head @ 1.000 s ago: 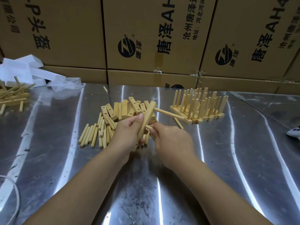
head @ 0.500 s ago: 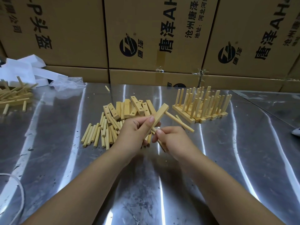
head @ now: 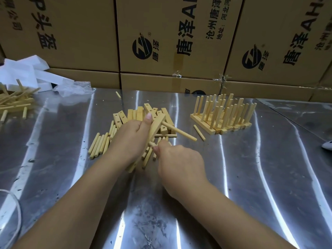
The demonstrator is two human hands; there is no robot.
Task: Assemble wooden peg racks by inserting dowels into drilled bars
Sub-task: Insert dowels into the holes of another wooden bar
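The left hand (head: 129, 139) grips the pale drilled wooden bar (head: 158, 123); the right hand (head: 179, 164) has lowered its pinched short round dowel (head: 151, 144) there, ready to insert.

Table (head: 53, 159): loose dowels (head: 100, 145) at centre, drilled bars (head: 133, 114) just behind them, assembled racks (head: 222, 115) to the right, second heap (head: 12, 103) far left, cartons (head: 80, 33) behind table
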